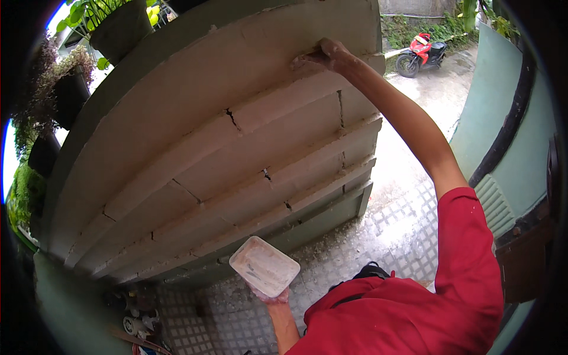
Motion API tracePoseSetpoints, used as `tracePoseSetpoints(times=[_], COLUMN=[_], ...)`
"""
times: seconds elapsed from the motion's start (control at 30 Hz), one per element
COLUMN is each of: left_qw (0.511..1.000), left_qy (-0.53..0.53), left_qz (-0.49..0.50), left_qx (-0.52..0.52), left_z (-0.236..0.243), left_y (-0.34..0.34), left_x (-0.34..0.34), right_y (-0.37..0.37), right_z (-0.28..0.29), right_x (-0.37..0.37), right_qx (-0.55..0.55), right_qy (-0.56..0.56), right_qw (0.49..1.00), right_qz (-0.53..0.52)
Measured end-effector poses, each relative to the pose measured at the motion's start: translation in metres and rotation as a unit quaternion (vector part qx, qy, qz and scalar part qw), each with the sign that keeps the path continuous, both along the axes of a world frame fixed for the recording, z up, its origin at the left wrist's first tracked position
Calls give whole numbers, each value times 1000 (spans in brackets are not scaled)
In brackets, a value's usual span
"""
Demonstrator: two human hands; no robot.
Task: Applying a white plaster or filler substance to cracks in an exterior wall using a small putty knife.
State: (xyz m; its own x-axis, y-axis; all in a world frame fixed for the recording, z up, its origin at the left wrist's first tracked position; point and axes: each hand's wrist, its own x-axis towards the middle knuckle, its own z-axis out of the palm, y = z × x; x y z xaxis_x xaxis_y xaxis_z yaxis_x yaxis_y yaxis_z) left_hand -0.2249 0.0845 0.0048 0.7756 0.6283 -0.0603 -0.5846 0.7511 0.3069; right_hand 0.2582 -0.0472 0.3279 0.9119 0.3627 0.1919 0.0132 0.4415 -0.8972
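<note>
Wall (pixel 195 142) right ahead, cream, cracked between ledges. Right hand (pixel 327 54) up high, pressing grey lump onto top ledge, fingers closed around it. Left hand (pixel 273 294) down low, holds white tray (pixel 264 266) flat so stuff stays in. Red scooter (pixel 421 53) far off.

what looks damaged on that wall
The pale stepped wall has dark cracks across its ledges, near the middle and lower down. The right hand presses on its upper ledge; the left hand holds a smeared tray.
</note>
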Motion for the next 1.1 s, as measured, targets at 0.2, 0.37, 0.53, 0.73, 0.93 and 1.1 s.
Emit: tracePoseSetpoints(times=[0.2, 0.37, 0.53, 0.73, 0.93, 1.1], left_qw=[1000, 1000, 1000, 999, 1000, 1000], left_qy=[-13, -10, -9, -39, -8, -6], left_qz=[-11, 0, 3, 4, 12, -3], left_qx=[-3, 6, 18, 26, -19, -15], left_z=[9, 13, 0, 3, 2, 2], left_y=[3, 3, 3, 0, 3, 3], left_x=[-5, -4, -13, -12, -15, -11], right_y=[-2, -33, -22, 12, -16, -89], right_z=[54, 49, -15, 37, 28, 31], right_x=[6, 19, 32, 11, 14, 58], right_qx=[83, 43, -29, 72, -166, -283], right_qy=[-166, -106, -52, -120, -253, -221], right_qw=[976, 989, 998, 990, 947, 885], right_qz=[113, 92, 30, 26, -105, -297])
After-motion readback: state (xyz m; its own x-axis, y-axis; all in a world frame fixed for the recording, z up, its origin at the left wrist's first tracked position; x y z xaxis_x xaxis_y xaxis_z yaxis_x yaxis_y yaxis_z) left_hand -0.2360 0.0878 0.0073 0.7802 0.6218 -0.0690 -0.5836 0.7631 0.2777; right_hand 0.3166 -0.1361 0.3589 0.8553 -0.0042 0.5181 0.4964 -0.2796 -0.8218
